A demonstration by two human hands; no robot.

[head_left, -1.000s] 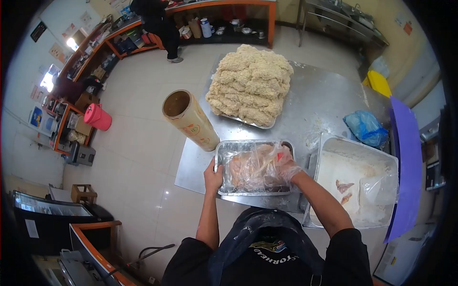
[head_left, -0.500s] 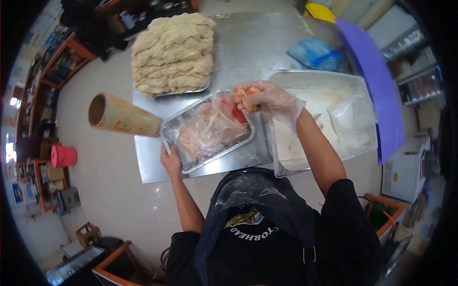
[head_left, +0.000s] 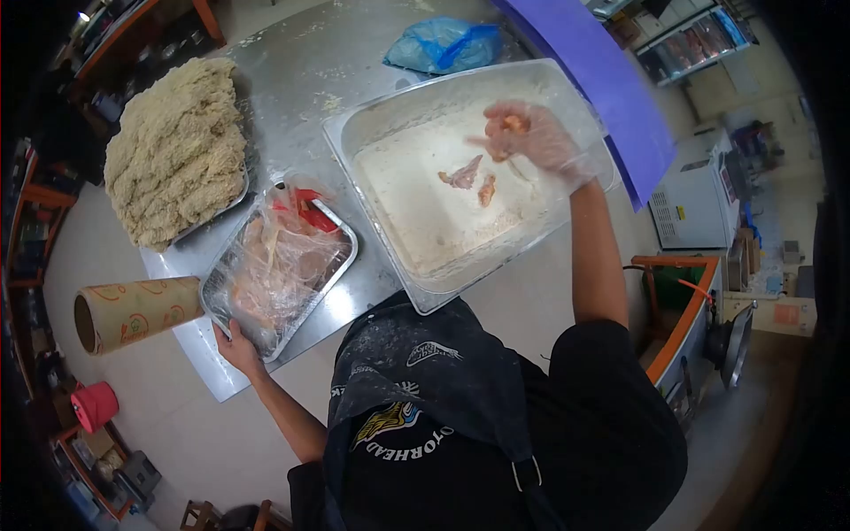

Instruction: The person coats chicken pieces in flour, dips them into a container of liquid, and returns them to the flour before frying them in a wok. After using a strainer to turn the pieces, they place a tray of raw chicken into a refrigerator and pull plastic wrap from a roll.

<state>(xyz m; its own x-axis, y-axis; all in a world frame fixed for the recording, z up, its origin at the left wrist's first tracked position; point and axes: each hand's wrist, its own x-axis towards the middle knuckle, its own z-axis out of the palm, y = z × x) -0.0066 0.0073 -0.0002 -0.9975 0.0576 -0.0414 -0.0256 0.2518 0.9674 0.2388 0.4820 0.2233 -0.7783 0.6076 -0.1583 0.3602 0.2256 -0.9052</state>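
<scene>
In the head view, your left hand (head_left: 239, 349) grips one tray (head_left: 352, 241) by the tabletop's (head_left: 297, 97) near-left corner. Your right hand's (head_left: 536, 140) fingers curl round one meat piece (head_left: 514, 124) over one bin (head_left: 398, 190) holding two scraps (head_left: 462, 174). Beyond its far edge: one blue bag (head_left: 447, 46).

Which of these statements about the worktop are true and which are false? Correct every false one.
1. The right hand holds an orange-pink piece over the deep pan. True.
2. The left hand grips the cardboard tube. False: it holds the edge of the small metal tray.
3. The blue bag lies inside the deep pan. False: it lies on the table, outside the pan.
4. Two pieces of meat lie on white powder in the deep pan. True.
</scene>
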